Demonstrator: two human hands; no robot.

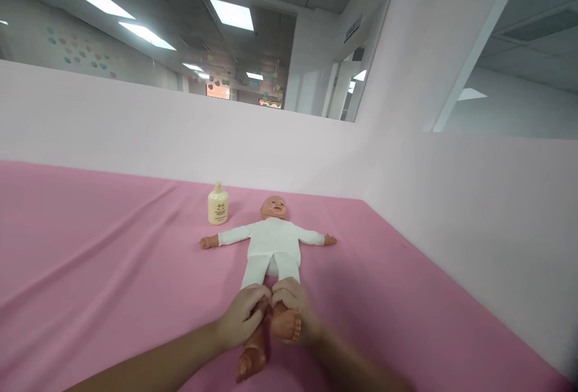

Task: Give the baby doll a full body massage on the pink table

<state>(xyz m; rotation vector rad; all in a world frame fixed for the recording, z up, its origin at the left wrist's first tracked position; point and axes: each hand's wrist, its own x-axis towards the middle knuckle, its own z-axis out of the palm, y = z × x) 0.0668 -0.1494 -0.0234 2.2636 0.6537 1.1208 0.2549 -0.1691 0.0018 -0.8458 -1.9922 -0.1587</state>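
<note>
Both hands are down at the doll's (273, 241) legs. The doll lies flat on its back in the middle of the pink cloth (90, 247), head toward the far wall, arms spread wide, dressed in white. The left hand (244, 317) has its grip closed around the doll's lower leg, fingers curled over the shin just below the white trouser cuff, and that bare foot (250, 365) points back toward the near edge of the frame. The right hand (295, 308) is wrapped round the other ankle, grip closed, with the bare foot (286, 323) lifted and its sole and toes facing the camera. The two hands touch each other over the legs.

Room all around: a wide stretch of bare pink cloth to the left, softly creased, and a narrower strip on the right before the pale wall (474, 229) runs along that side. The back wall meets it in the corner beyond the doll's head. A cream bottle (218, 204) stands upright just left of the head, near the back wall, apart from the outstretched arm.
</note>
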